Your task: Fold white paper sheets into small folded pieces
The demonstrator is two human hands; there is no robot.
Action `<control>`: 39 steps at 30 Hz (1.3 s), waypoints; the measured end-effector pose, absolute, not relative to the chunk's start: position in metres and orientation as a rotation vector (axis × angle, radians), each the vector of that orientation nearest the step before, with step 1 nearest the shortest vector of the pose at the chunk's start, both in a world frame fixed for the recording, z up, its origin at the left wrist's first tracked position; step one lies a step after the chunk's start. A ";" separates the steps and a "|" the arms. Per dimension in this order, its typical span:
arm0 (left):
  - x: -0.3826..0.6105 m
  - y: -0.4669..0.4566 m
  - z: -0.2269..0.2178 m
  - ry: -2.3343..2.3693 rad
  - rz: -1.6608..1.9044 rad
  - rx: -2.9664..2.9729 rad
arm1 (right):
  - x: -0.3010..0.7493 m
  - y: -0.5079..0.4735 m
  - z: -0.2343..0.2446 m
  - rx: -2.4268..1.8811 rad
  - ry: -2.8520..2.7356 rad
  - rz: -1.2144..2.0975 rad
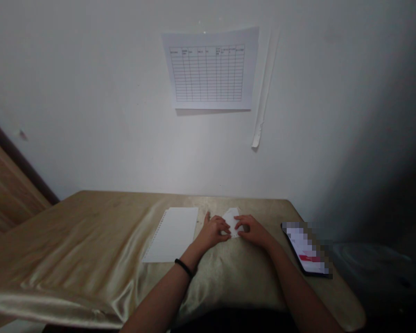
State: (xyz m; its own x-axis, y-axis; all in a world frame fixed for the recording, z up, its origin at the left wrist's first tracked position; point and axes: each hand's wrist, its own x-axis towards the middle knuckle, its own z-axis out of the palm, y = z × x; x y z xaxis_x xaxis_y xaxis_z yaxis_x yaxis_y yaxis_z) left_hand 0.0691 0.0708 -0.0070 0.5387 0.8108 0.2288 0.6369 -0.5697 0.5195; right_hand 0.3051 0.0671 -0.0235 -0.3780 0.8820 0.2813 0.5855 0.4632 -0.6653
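Observation:
A small piece of folded white paper (pixel 232 223) lies on the cloth-covered table, its upper end narrowed by slanting edges. My left hand (pixel 215 230) grips its left side with bent fingers, the index finger raised away from the sheet. On the opposite side, my right hand (pixel 253 230) holds the paper's right edge, thumb low and fingertips higher up. The fingers partly cover both sides of the paper. Left of my left hand rests a stack of white loose-leaf sheets (pixel 173 233) with punched holes along the left edge.
A phone (pixel 307 249) with its screen lit and blurred lies near the table's right edge. Shiny gold cloth (pixel 90 245) with wrinkles covers the table. On the wall behind hang a printed table sheet (pixel 211 71) and a loose white strip (pixel 263 92).

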 end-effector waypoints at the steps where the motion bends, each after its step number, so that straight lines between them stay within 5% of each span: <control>1: 0.069 0.071 -0.007 1.189 0.640 2.405 | 0.305 0.067 -0.023 -1.217 -2.097 0.628; 39: 0.067 0.074 0.002 1.129 0.551 2.466 | 0.306 0.068 -0.026 -1.143 -2.098 0.602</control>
